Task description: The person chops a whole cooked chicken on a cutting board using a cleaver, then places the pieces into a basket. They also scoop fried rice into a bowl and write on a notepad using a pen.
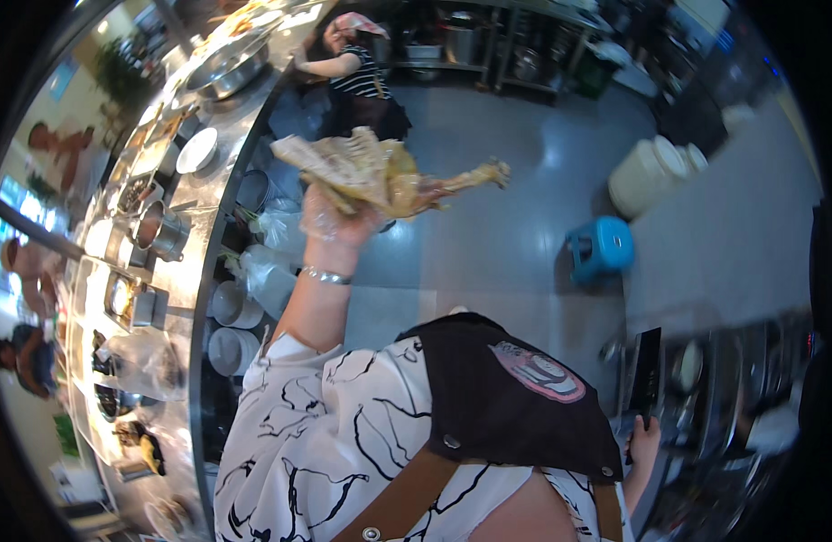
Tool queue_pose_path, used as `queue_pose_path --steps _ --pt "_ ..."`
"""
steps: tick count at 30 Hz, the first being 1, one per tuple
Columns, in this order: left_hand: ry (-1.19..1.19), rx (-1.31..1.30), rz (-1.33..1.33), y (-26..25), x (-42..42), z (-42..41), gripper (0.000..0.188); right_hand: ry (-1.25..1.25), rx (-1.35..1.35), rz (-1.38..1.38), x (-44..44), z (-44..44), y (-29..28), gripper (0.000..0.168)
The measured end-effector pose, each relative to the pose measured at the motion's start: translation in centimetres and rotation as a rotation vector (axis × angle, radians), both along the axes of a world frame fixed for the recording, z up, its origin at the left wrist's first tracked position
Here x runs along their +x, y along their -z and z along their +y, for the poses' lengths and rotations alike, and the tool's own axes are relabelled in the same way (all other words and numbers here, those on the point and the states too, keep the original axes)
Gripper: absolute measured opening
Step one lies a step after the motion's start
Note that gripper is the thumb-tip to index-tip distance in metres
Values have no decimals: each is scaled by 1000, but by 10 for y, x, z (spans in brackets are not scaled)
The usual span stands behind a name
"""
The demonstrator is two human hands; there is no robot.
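My left hand [338,220], in a clear plastic glove, is raised out in front of me. It grips a large piece of cooked poultry [399,173], probably chicken. The bony leg of the piece points right, and its pale inner side with ribs faces up on the left. Low at my right side, my right hand [643,433] is bare and closed around the handle of a black cleaver [644,369]. The cleaver's broad blade points away from me. Part of my right forearm is hidden behind my dark apron [470,386].
A steel counter [206,264] runs along my left, with a metal basin [229,71], a white bowl [197,150] and a steel pot [162,230]. Ahead, a co-worker [358,74] leans to the counter. A blue stool [600,249] and cream barrels [646,176] stand on the right.
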State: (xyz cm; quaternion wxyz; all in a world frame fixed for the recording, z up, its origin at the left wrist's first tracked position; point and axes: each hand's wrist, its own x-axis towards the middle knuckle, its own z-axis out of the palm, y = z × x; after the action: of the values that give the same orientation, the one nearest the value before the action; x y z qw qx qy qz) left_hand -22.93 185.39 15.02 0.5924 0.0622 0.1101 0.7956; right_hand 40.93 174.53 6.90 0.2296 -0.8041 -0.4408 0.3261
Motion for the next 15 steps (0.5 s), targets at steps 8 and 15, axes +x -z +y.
queue_pose_path --steps 8,15 --pt "40 -123 -79 6 -60 275 46 -284 39 192 -190 453 -15 22" --pt "7 -91 -195 52 -162 546 45 -450 125 196 -326 754 -55 18"
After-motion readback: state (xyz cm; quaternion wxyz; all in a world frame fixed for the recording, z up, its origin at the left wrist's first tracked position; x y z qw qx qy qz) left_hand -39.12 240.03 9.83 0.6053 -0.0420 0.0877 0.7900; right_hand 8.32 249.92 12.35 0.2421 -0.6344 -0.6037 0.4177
